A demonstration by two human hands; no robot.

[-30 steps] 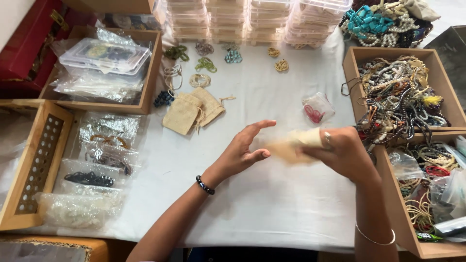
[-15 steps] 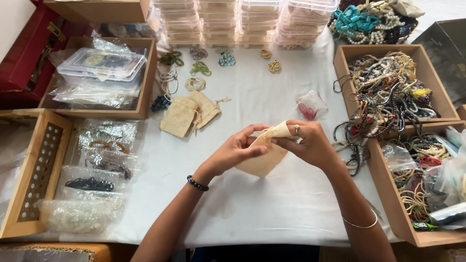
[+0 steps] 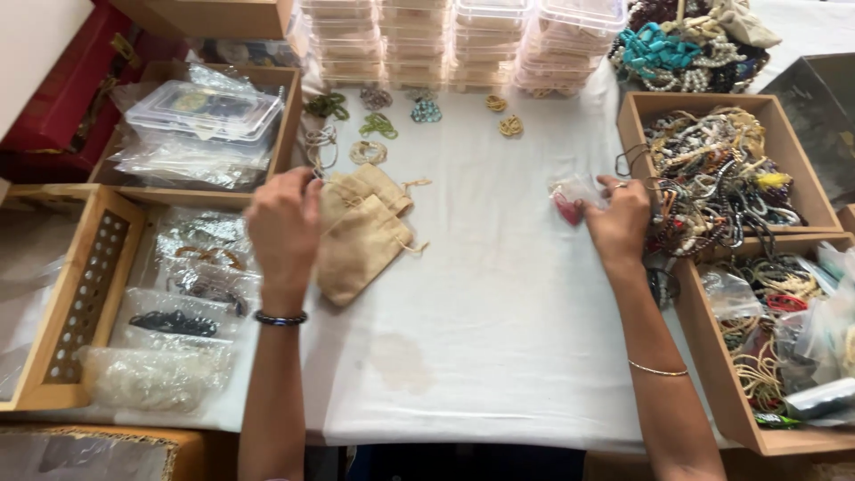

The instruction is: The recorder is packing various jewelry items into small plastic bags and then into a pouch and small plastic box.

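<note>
Two hands were out, left hand (image 3: 283, 223) & right hand (image 3: 619, 218). Two tan cloth bags (image 3: 361, 233) lay on the white table (image 3: 499, 294). One small clear bag with sth red inside (image 3: 570, 200). Approx. seven little bead loops (image 3: 378, 125) sat near the top. Four stacks of clear boxes (image 3: 485, 40). Two wood trays of beads on the right (image 3: 712, 174), two wood trays on the left (image 3: 80, 303).

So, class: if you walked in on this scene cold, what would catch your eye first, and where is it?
Two hands work on a white tablecloth: the left hand rests on a pile of burlap pouches, and the right hand touches a small clear bag with something red. At the right edge, wooden boxes overflow with tangled bead bracelets. Stacked clear plastic cases line the far edge.
</note>
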